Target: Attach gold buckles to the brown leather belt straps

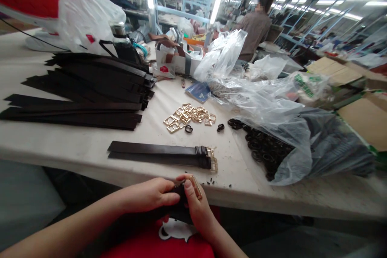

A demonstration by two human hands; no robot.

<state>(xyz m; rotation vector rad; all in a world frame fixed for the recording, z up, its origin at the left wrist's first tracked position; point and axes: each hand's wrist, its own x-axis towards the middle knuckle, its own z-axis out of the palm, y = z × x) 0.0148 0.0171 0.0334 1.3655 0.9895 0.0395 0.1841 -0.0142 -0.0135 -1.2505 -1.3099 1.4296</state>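
In front of the table's edge, my left hand (pixel 157 195) is closed around a dark belt (pixel 180 201), its thumb and fingers pinching the strap. My right hand (pixel 198 209) grips the same belt at its buckle end, the thumb pressing beside a gold buckle (pixel 196 187). The strap's lower part is lost in shadow over my lap. Just beyond my hands, two dark belts with gold buckles (pixel 160 155) lie side by side on the table. Behind them is a loose pile of gold buckles (pixel 190 115), with a black loop (pixel 188 129) near it.
A stack of dark straps (pixel 90 88) covers the left of the table (pixel 81 145). At right, a clear plastic bag (pixel 290 165) spills black loops (pixel 266 149). A white box (pixel 187 64) and more plastic stand behind. A person (pixel 255 32) is farther back.
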